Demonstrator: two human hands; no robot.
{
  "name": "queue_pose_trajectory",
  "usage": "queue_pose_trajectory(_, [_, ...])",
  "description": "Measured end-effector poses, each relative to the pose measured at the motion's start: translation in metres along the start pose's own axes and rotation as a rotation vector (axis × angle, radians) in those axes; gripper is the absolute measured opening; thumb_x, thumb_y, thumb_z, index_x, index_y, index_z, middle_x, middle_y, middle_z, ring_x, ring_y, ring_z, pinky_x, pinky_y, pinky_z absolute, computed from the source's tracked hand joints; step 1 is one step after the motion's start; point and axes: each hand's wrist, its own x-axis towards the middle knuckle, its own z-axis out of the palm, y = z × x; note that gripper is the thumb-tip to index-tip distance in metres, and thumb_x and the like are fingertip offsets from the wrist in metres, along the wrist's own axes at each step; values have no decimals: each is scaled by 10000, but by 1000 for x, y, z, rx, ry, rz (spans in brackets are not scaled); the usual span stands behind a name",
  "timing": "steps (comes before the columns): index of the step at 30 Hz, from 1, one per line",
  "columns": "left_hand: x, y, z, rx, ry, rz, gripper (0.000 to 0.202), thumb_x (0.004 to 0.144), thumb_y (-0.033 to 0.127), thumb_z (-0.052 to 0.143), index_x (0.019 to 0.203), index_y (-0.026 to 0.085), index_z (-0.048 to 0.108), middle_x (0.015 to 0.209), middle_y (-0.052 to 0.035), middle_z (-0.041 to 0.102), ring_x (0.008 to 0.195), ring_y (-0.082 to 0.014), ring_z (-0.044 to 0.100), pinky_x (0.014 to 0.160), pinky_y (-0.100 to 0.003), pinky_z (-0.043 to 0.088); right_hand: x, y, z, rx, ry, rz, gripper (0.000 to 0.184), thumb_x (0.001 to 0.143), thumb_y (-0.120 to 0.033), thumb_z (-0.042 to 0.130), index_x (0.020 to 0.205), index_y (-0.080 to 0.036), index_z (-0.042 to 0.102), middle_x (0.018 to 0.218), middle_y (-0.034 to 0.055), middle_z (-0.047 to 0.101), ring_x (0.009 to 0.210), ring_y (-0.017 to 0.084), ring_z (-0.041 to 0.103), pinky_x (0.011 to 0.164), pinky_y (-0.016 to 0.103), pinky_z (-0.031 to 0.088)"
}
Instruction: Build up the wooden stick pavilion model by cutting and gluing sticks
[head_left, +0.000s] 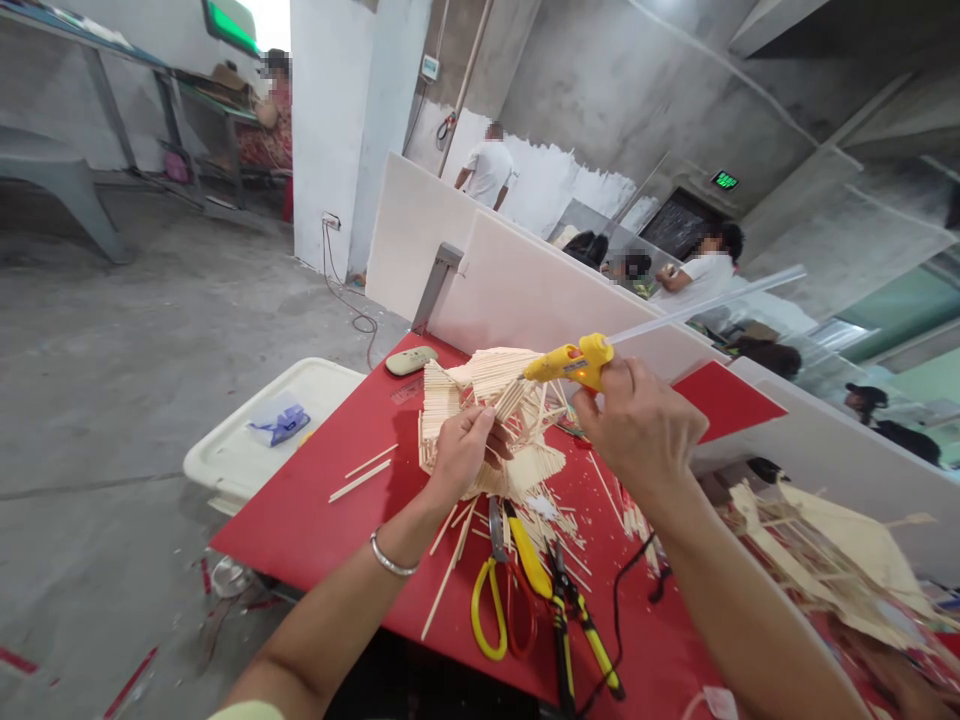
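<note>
From here I watch a broad red table (300, 520); on it sits the pale stick structure (442, 395), in front of me; my right hand (637, 420) has its fingers wrapped round the handle of a yellow glue gun (559, 365); my left hand (461, 450) pinches the structure's sticks narrowly; nozzle contact I cannot tell; I would brace those sticks, squeeze a thin bead, and guard the left fingertips from the tip.
</note>
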Motion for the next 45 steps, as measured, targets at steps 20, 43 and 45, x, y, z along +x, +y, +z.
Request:
queue_pose_trajectory(20, [1, -1, 0, -9, -8, 3, 382, 867, 510, 571, 749, 148, 608, 705, -63, 684, 489, -154, 655, 390, -215, 439, 5, 0, -4, -11, -6, -24, 297, 899, -300, 479, 1118, -132, 588, 800, 50, 599, 616, 140, 412, 560, 317, 182])
queue_pose_trajectory(43, [1, -1, 1, -17, -4, -17, 387, 857, 514, 581, 747, 143, 601, 701, -59, 677, 484, -158, 657, 379, -207, 437, 2, 4, -7, 31, -11, 26, 316, 914, -364, 478, 1089, -123, 584, 832, 66, 605, 639, 142, 425, 566, 309, 187])
queue_pose_trajectory(45, [0, -1, 0, -15, -1, -12, 388, 855, 517, 583, 761, 142, 612, 714, -63, 684, 491, -161, 661, 383, -210, 441, 3, 5, -6, 17, -12, 27, 328, 913, -367, 481, 1110, -122, 576, 840, 68, 605, 645, 146, 432, 571, 312, 196])
